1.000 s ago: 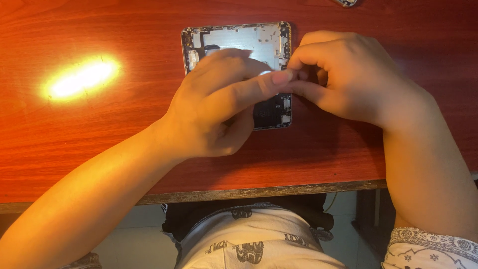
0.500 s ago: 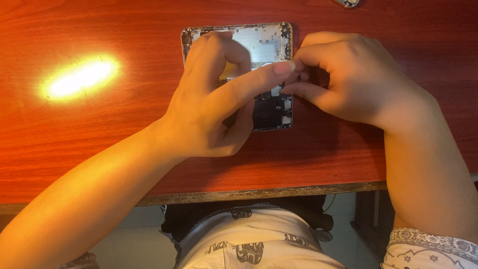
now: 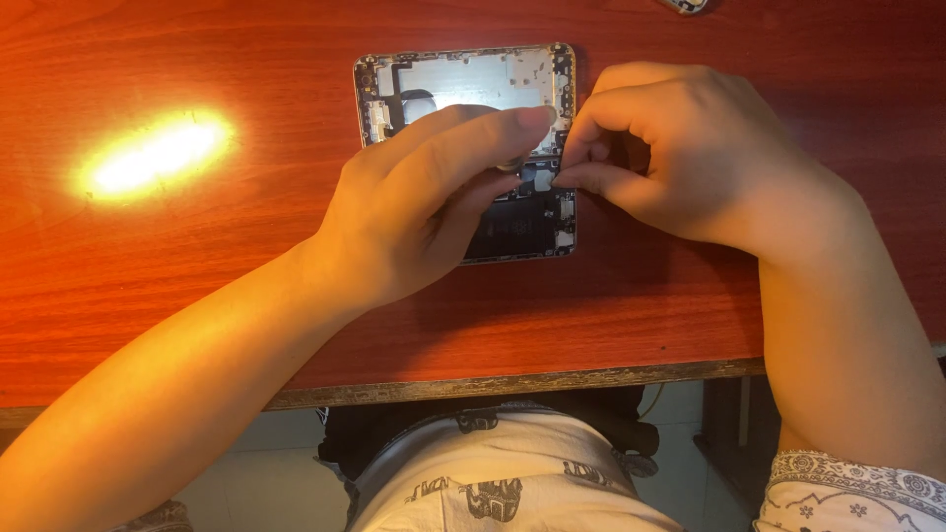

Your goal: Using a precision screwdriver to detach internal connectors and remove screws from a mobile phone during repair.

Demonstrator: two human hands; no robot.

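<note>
Head camera is looking down on a red wooden table [image 3: 197,296], which is carrying a bright patch of lamp glare [image 3: 153,158] on its left side. Lying flat near the middle, toward the far edge, is an opened phone shell [image 3: 473,84], back side down, with its bare metal tray showing at the top and dark boards and small parts sitting in the lower half. The left hand [image 3: 414,212] is resting across the shell, fingers stretched out and loosely apart, index fingertip pressing near the right rim; it is bracing, not gripping. The right hand [image 3: 690,158] is curling in from the right, thumb and forefinger pinched together at the shell's right edge, seemingly on a tiny part [image 3: 544,179] that is too small to identify.

Risks, as I judge them: the shell could be sliding on the smooth wood if the bracing hand eases off. The pinching fingers could be tearing or bending a thin piece by pulling at an angle. The tiny part could be slipping free and dropping off the near table edge. Glare and the left hand's shadow are hiding detail, inviting a misplaced grip.
</note>
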